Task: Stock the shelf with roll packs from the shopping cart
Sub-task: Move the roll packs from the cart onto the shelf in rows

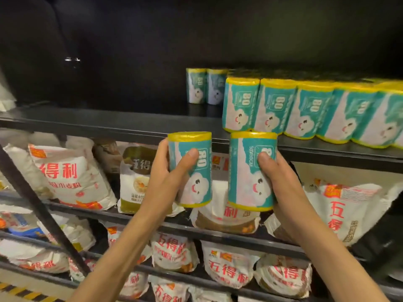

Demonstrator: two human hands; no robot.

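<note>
Each hand's grip clasps a roll pack (192, 168) before the dark shelf (109, 122).

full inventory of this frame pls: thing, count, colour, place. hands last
roll pack in left hand: 1, teal and white with yellow ends, upright, just below the top shelf edge
roll pack in right hand: 1, same colours, upright, beside the first
front row of roll packs: at least 5, teal, white and yellow, upright on the top shelf, right side; the row runs out of frame
back roll packs: 2 visible, same colours, further back on the top shelf
top shelf: 1, black, left part bare
flour bags: many, white with red print, on the lower shelves
left hand: 1, grip around its pack
right hand: 1, grip around its pack
</note>
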